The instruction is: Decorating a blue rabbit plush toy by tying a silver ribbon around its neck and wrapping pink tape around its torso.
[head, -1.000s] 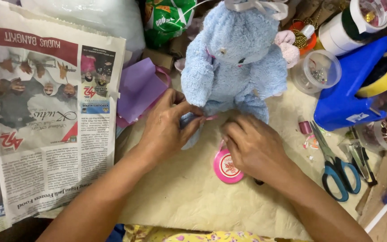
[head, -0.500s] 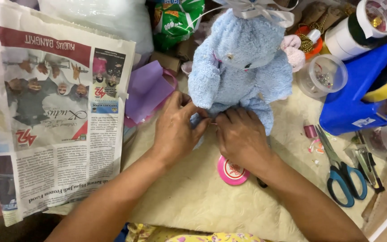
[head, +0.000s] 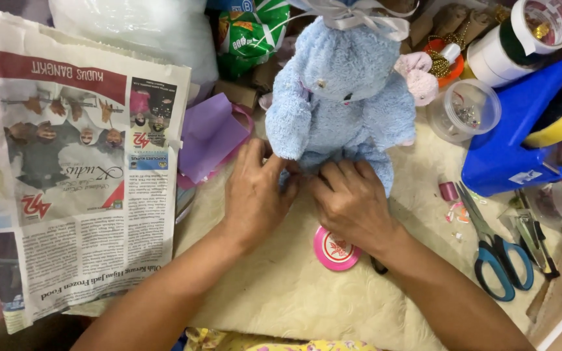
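Cream fuzzy cloth [head: 281,292] covers the table; on its far side, a pale blue plush rabbit [head: 343,97] sits upright, left hand [head: 255,195] and right hand [head: 352,205] pinching its lower edge, pink ribbon spool [head: 334,250] near.

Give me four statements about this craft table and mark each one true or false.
1. Both hands, left hand and right hand, touch the lower part of the blue plush toy. True.
2. The scissors are in the right hand. False: they lie on the cream mat, right of that hand.
3. A newspaper lies left of the left hand. True.
4. The pink ribbon spool sits on the toy's head. False: it lies on the mat below the right hand.
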